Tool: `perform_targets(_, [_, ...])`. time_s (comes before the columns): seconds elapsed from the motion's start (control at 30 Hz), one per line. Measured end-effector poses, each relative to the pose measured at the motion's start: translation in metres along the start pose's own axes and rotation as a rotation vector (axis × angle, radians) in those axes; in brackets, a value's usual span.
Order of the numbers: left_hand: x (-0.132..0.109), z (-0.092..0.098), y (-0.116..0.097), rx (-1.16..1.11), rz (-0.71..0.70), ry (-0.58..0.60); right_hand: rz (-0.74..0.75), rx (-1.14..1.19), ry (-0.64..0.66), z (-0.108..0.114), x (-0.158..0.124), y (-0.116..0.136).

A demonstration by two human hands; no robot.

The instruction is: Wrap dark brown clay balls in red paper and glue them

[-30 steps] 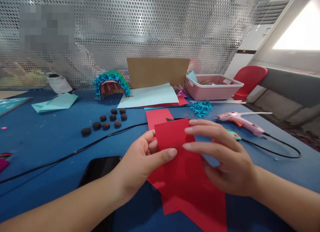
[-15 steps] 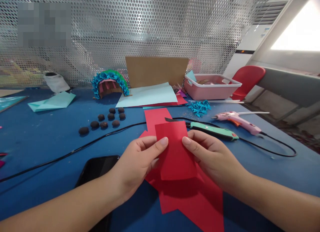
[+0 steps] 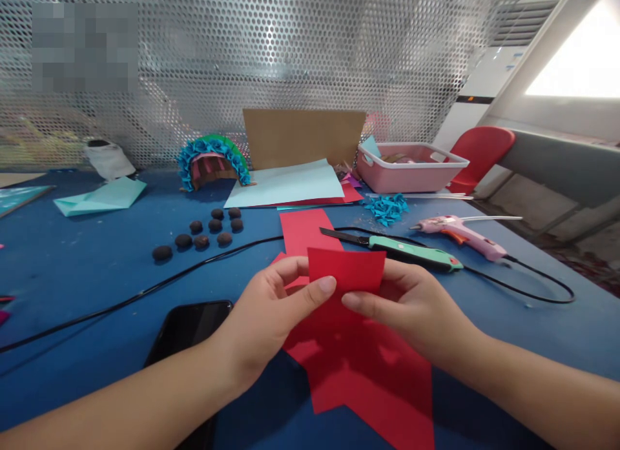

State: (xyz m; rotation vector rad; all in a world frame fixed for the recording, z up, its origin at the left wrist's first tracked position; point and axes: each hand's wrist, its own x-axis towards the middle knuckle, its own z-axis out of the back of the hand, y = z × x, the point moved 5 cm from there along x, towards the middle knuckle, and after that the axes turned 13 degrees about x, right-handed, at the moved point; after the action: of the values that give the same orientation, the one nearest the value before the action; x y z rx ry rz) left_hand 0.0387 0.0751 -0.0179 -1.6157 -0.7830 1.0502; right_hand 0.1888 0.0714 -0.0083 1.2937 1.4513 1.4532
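A small red paper piece [image 3: 347,268] is pinched between my two hands, tilted up so that it looks shorter. My left hand [image 3: 283,305] grips its left side, thumb on the near face, fingers behind. My right hand [image 3: 409,301] holds the lower right part the same way. Beneath my hands lie larger red paper sheets [image 3: 378,398] on the blue table. Beyond them another red strip [image 3: 305,225] lies flat. A green utility knife [image 3: 414,253] with its dark blade out rests just past my right hand, its blade tip over the strip.
A black phone [image 3: 194,330] lies by my left forearm. A black cord [image 3: 145,292] crosses the table. Several dark balls [image 3: 216,226] sit left. A pink glue gun [image 3: 462,237], blue paper scraps [image 3: 386,209], a pink basket [image 3: 411,172] and a blue-trimmed arch [image 3: 213,159] stand farther back.
The small red paper has turned from facing me to a foreshortened angle, its top edge lower. My right thumb has slid down and left toward the left thumb. The table items have not moved.
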Motion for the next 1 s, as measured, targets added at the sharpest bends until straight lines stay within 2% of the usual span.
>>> perform_targets(0.1, [0.000, 0.006, -0.004, -0.047, -0.075, -0.144, 0.469, -0.429, 0.021, 0.005, -0.004, 0.025])
perform_targets(0.17, [0.000, 0.008, -0.003, -0.109, -0.035, -0.193, 0.755, -0.681, 0.061, 0.003, -0.012, 0.037])
perform_targets(0.23, [0.001, 0.003, 0.002, -0.170, 0.067, -0.082, 0.930, -0.864, 0.087, 0.001, -0.017, 0.043])
perform_targets(0.3, [0.000, -0.004, 0.005, -0.167, 0.137, 0.058, 0.994, -0.961, 0.104, 0.000, -0.019, 0.044])
perform_targets(0.33, [0.000, -0.005, 0.007, -0.145, 0.156, 0.081, 0.995, -0.984, 0.115, -0.001, -0.019, 0.044])
perform_targets(0.43, [-0.001, 0.001, 0.010, -0.073, 0.178, 0.006, 0.948, -0.973, 0.137, -0.003, -0.019, 0.041])
perform_targets(0.53, [0.001, 0.001, 0.008, -0.069, 0.104, 0.029, 0.762, -0.793, 0.051, 0.002, -0.017, 0.036])
perform_targets(0.63, [0.002, -0.001, 0.002, -0.074, 0.017, 0.068, 0.367, -0.332, -0.123, 0.013, -0.011, 0.022])
perform_targets(0.73, [0.002, -0.002, 0.000, -0.056, -0.017, 0.079, -0.116, 0.062, -0.083, 0.006, -0.007, -0.003])
perform_targets(0.77, [0.002, -0.002, 0.000, -0.048, -0.021, 0.084, -0.218, 0.128, -0.051, 0.001, -0.008, -0.008])
perform_targets(0.83, [0.001, -0.003, 0.000, -0.031, -0.022, 0.108, -0.295, 0.166, -0.034, -0.004, -0.007, -0.010])
perform_targets(1.0, [0.000, -0.007, 0.001, -0.020, -0.021, 0.150, -0.229, 0.052, -0.060, -0.001, -0.007, -0.006])
